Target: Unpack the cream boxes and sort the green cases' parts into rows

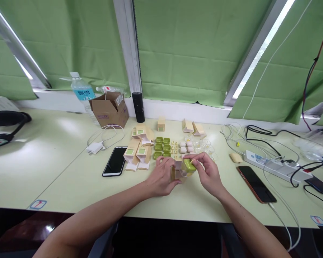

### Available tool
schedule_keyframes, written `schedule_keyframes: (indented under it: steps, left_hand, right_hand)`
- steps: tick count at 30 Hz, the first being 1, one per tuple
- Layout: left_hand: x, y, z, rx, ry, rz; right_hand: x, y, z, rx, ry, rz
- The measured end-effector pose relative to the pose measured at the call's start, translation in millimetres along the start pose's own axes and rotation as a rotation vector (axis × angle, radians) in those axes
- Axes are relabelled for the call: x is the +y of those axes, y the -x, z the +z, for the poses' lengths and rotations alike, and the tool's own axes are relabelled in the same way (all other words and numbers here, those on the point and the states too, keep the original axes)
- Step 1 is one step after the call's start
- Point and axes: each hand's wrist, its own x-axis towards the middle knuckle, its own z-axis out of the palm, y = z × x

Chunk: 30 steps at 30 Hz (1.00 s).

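My left hand is wrapped round a small open cardboard box, its open end facing right. At that opening, my right hand pinches a small clear container with a green lid by its lid end. The container's left end is close to the box mouth; whether it is inside I cannot tell. Just beyond my hands lie several green lids in two columns. Beside them are tiny yellow pieces, pale pink-white cylinders and clear plastic cups.
Several flattened or open cardboard boxes lie left of the lids, near a phone. Farther back stand a brown carton, a black cylinder and a water bottle. Rightward are another phone, a power strip and loose cables.
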Motion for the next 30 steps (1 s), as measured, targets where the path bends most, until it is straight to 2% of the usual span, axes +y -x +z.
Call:
schedule_keyframes:
  steps: [3,7,11,15,19,21,24,27,30]
  left_hand:
    - [0.2,-0.7,-2.2,0.019,-0.003,-0.002]
    - [-0.5,-1.1,-3.8,0.021,0.001,-0.01]
    - [-2.3,-0.9,-2.8,0.021,-0.004,-0.023]
    - [-3.6,0.3,-2.6,0.025,0.011,-0.031]
    - [-6.7,3.4,-1.8,0.124,0.072,-0.088]
    - [-9.3,4.0,-0.7,0.196,0.17,-0.171]
    - [-13.7,0.6,0.0,0.267,0.46,-0.314]
    - [-17.1,-6.3,-2.4,0.287,0.753,-0.399]
    - [-18.5,-12.4,-7.8,0.287,0.917,-0.447]
  right_hand:
    - [-4.2,-8.0,-4.1,0.063,-0.079,0.058]
    - [-5.0,-23.4,-6.6,0.147,-0.147,0.066]
    - [0.5,-33.3,-9.4,0.156,-0.172,0.135]
    - [7.8,-30.0,-23.0,0.198,-0.156,0.161]
    - [16.9,-14.6,-38.1,0.182,-0.025,0.126]
    - [24.3,-3.4,-37.3,0.112,0.089,0.101]
    - [37.4,13.8,-24.1,-0.023,0.296,0.022]
    - [46.0,25.9,-8.6,-0.125,0.421,-0.072]
    - [44.5,29.3,-3.7,-0.169,0.5,-0.135]
